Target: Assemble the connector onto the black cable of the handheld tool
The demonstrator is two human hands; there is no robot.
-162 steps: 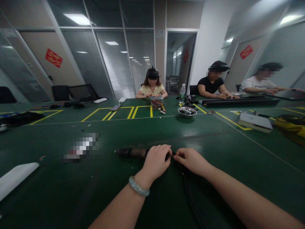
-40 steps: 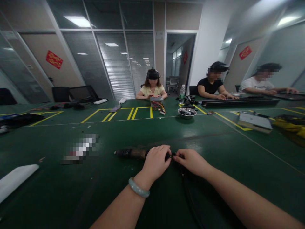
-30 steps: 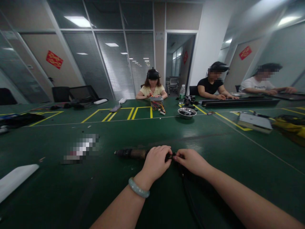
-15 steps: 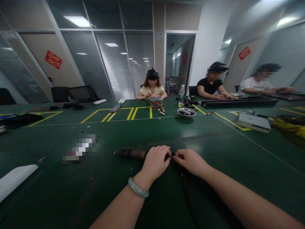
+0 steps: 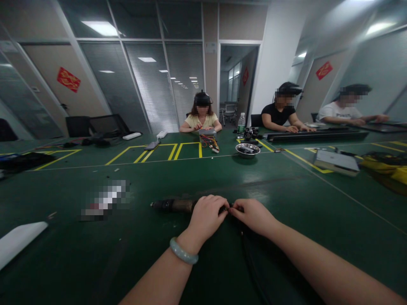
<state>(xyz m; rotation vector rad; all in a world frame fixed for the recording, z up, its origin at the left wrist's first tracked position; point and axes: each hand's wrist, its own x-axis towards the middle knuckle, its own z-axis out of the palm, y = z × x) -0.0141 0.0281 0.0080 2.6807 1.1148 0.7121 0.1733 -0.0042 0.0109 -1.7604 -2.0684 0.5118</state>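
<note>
A dark, long inline power screwdriver (image 5: 181, 205) lies on the green table with its narrow tip to the left. My left hand (image 5: 210, 216) is wrapped over its rear part, with a pale green bangle on the wrist. At the tool's rear end, my right hand (image 5: 251, 214) has thumb and forefinger pinched together, close to the left fingertips. What they pinch is too small and hidden to make out. From below my right hand a black cable or hose (image 5: 249, 262) runs down the table toward me.
A metal bowl (image 5: 247, 151) holding dark parts stands farther back, near a water bottle (image 5: 241, 125). A silver box (image 5: 337, 162) lies at right, a white object (image 5: 22, 241) at left. Several people sit across the table; one works at a grey box with coloured wires (image 5: 208, 137).
The view has shifted slightly, so everything sits a little farther left. Both hands keep nearly the same place and grip at the screwdriver's rear end.
</note>
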